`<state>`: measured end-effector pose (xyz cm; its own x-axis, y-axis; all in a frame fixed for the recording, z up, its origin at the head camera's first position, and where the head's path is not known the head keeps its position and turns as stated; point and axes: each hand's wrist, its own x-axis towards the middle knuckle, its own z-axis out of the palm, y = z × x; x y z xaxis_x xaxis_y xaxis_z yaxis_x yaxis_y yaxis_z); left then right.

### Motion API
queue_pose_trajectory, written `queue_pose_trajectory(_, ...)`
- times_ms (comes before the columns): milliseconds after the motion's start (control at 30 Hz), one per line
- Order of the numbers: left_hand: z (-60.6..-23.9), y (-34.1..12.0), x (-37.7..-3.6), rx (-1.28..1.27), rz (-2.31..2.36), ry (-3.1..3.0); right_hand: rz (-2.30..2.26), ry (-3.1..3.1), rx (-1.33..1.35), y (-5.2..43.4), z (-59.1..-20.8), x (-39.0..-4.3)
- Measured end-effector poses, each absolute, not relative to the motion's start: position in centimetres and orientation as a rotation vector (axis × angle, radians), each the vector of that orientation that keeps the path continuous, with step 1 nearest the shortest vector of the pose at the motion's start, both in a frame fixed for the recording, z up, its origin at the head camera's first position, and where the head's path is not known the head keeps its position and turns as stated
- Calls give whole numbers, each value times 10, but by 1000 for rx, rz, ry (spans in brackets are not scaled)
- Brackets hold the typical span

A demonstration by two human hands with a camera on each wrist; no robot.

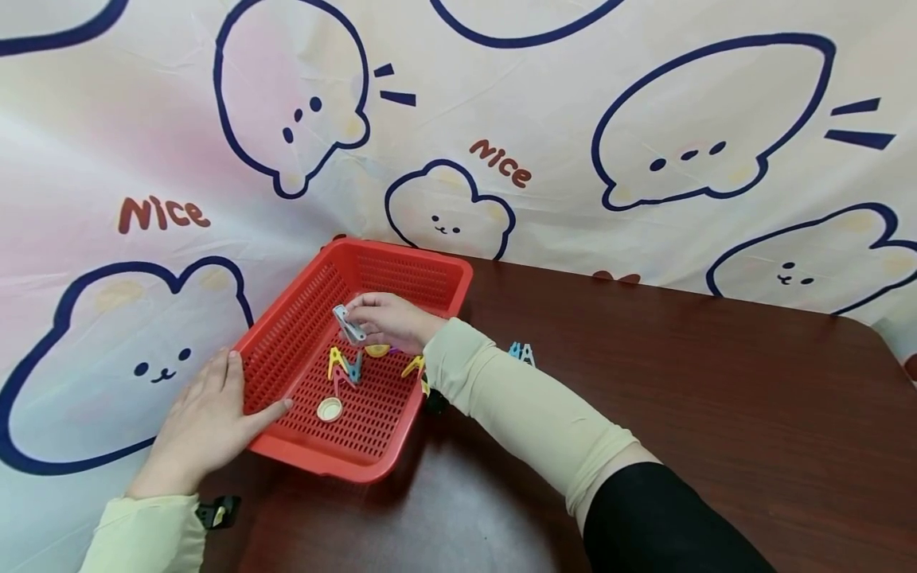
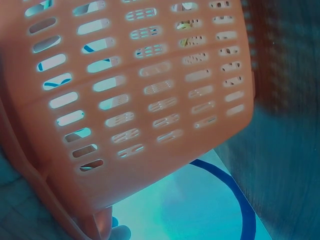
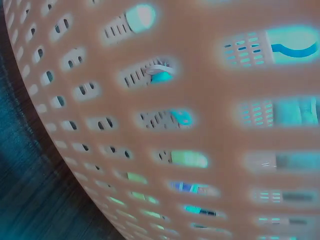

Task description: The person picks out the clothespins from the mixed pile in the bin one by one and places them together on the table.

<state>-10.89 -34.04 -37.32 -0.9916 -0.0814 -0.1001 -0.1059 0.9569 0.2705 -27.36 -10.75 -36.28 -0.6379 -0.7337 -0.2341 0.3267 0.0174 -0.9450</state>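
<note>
Right hand [image 1: 390,320] pinches a grey clip [image 1: 348,324] over the basket [image 1: 444,280]; left hand [image 1: 204,422], fingers flat, steadies the near wall (keep pressing). Best release low, above the clips [image 1: 344,366] beneath.

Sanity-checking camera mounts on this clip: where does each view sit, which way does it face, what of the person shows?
Head: above, looking forward and down at the red basket on the table; shows left hand on the basket's side, right hand inside pinching a grey clip, and both sleeves.
Left wrist: low, hard against the basket's slotted wall; a fingertip shows at the bottom.
Right wrist: blurred, facing the basket's mesh; no body visible.
Shared: all three show the basket.
</note>
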Motion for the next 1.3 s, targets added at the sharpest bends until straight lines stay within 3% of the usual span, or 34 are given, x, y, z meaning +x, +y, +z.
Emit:
queue_pose_trajectory(500,-369,-337,-111,-134,421,2984,-1825,1466,-438,-74,-355,-277)
queue_pose_trajectory(1300,-376,-342,-107,-176,380,2970,-2035,1594,-136,67,-368,-305)
